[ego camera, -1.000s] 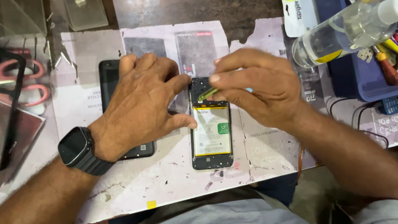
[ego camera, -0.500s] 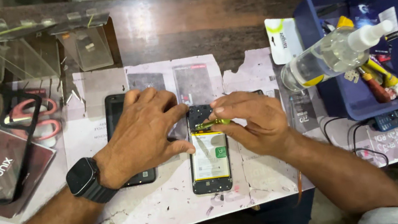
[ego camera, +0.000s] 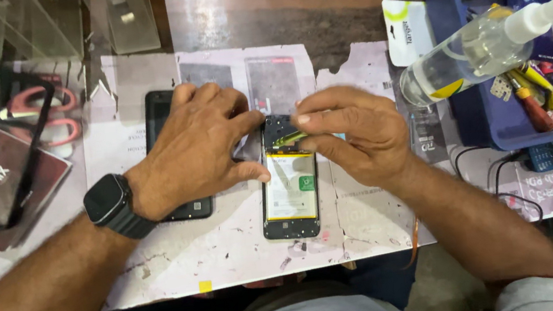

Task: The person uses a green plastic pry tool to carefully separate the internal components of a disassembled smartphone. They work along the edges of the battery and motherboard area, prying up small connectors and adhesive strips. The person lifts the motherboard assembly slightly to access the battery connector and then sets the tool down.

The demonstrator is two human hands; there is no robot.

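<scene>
Since the frame half a second earlier, little displacement is recorded: both hands have stayed at the top end of the opened phone [ego camera: 287,186], and the view has only shifted slightly, so that the blue bin is now cut off at the right edge.

The opened phone is seen lying flat on the bench [ego camera: 232,252], back cover off, its pale battery exposed, near the centre of the view. The left hand [ego camera: 202,147] is pressed flat at 9 o'clock of the phone, thumb and forefinger touching its upper left edge; nothing is enclosed in it. A second, dark phone [ego camera: 168,158] is largely hidden under this hand, only its top and bottom ends showing. A black smartwatch [ego camera: 110,205] is worn on the left wrist.

The right hand [ego camera: 358,135] is placed at 3 o'clock of the phone, fingers pinched on a thin yellow-green tool [ego camera: 288,138] laid across the phone's upper part. The tool's tip and what it touches cannot be made out.

At 2 o'clock a blue bin [ego camera: 460,133] is noted, with a clear spray bottle [ego camera: 468,54] lying over its rim. At 9 o'clock, a black phone case frame [ego camera: 29,172] is seen, partly cropped.
</scene>
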